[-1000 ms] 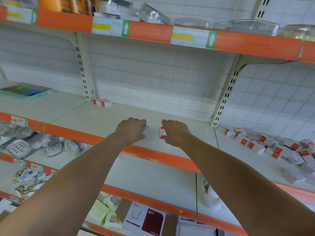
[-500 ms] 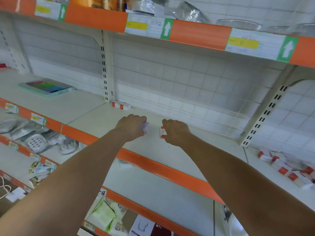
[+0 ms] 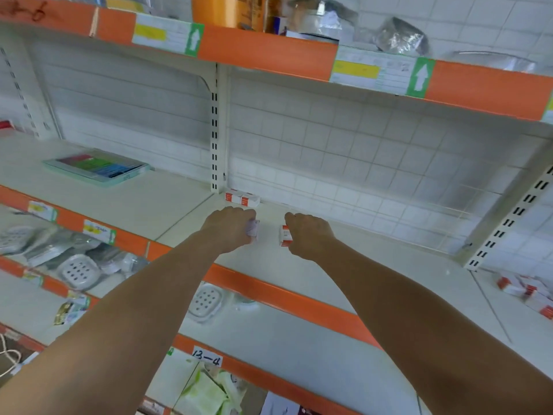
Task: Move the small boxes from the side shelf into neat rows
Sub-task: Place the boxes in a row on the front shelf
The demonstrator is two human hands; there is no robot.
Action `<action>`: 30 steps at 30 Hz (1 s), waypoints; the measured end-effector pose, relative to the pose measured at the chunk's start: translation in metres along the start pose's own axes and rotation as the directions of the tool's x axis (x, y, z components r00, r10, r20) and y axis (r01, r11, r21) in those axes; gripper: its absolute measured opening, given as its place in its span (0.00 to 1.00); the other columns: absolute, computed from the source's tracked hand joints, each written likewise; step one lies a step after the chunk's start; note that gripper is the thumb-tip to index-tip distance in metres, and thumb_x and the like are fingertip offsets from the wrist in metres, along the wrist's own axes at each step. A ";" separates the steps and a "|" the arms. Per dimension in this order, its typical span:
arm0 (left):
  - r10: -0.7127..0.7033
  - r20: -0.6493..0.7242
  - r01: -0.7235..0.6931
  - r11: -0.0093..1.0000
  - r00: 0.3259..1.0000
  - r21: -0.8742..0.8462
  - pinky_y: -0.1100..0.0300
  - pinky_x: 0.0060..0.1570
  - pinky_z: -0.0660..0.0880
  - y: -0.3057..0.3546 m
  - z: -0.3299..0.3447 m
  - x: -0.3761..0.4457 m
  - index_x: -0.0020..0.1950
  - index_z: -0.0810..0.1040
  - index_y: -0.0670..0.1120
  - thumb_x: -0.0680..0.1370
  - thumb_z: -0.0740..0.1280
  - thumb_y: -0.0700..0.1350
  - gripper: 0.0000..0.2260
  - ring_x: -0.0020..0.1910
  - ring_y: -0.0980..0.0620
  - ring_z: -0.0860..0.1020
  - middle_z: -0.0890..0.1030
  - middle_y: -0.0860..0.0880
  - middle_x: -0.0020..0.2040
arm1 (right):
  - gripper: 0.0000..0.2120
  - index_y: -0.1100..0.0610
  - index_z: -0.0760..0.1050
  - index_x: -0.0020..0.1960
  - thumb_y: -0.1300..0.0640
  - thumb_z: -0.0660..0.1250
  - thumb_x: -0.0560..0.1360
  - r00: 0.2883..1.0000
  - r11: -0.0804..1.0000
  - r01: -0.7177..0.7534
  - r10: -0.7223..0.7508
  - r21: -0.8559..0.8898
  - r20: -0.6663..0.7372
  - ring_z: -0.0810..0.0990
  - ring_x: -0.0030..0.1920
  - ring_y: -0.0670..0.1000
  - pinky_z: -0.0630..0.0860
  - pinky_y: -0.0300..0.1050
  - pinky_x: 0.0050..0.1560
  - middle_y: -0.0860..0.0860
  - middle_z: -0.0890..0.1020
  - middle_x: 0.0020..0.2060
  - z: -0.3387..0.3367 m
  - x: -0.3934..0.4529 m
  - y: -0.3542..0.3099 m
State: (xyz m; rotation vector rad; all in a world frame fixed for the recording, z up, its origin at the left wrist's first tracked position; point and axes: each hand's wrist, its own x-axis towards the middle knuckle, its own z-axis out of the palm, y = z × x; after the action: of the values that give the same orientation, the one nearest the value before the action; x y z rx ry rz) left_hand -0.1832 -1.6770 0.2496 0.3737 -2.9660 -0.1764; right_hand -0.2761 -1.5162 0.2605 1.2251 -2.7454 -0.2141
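Note:
My left hand [image 3: 229,227] grips a small white box [image 3: 253,229] above the cream shelf [image 3: 344,265]. My right hand [image 3: 309,235] grips a small red-and-white box [image 3: 285,235] beside it. Both fists hover a short way in front of two small red-and-white boxes [image 3: 241,198] that lie side by side against the back wall by the upright post. A loose heap of the same small boxes [image 3: 528,290] lies on the side shelf at the far right edge.
A flat teal-framed pack [image 3: 97,166] lies on the shelf to the left. The orange-edged shelf above [image 3: 269,52] overhangs my hands. Soap dishes [image 3: 79,269] and packets fill the lower shelf. A slanted bracket [image 3: 508,217] divides the two shelves on the right.
The view has swung left, so the heap of boxes slid to the right edge. Both hands, each holding its box, have come closer to the two boxes at the back wall.

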 end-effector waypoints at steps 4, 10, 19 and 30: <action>0.059 0.039 -0.060 0.998 0.998 0.018 0.55 0.47 0.69 -0.038 -0.005 -0.002 0.58 0.71 0.46 0.77 0.65 0.49 0.12 0.56 0.45 0.74 0.76 0.47 0.53 | 0.21 0.57 0.66 0.64 0.57 0.67 0.74 0.999 0.999 -0.043 0.043 0.009 0.000 0.78 0.55 0.56 0.70 0.45 0.44 0.53 0.76 0.56 -0.006 0.012 -0.034; 0.141 0.040 -0.142 0.989 0.989 0.036 0.56 0.43 0.68 -0.081 -0.011 -0.001 0.60 0.71 0.46 0.79 0.64 0.49 0.12 0.53 0.45 0.75 0.77 0.46 0.54 | 0.20 0.57 0.66 0.64 0.56 0.67 0.75 0.993 0.993 -0.120 0.120 0.011 0.023 0.78 0.54 0.56 0.70 0.45 0.43 0.53 0.76 0.55 -0.009 0.024 -0.075; 0.182 0.058 -0.183 0.983 0.982 0.019 0.55 0.45 0.71 -0.117 -0.003 0.018 0.60 0.71 0.46 0.77 0.65 0.48 0.14 0.54 0.45 0.75 0.77 0.46 0.54 | 0.19 0.57 0.66 0.63 0.57 0.66 0.75 0.986 0.987 -0.160 0.160 0.002 0.038 0.79 0.50 0.55 0.69 0.45 0.40 0.53 0.76 0.53 -0.006 0.049 -0.102; 0.134 0.077 -0.129 0.989 0.988 -0.074 0.58 0.39 0.65 -0.130 0.017 0.067 0.58 0.73 0.45 0.76 0.65 0.46 0.12 0.47 0.48 0.73 0.77 0.48 0.52 | 0.20 0.56 0.66 0.64 0.56 0.66 0.75 0.991 0.992 -0.122 0.123 -0.027 0.044 0.80 0.49 0.55 0.70 0.44 0.40 0.52 0.77 0.52 0.018 0.098 -0.092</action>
State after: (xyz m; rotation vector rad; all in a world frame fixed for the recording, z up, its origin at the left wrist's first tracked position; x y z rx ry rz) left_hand -0.2192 -1.8177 0.2243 0.1651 -3.0422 -0.2838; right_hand -0.2772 -1.6493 0.2316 1.0539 -2.8356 -0.2650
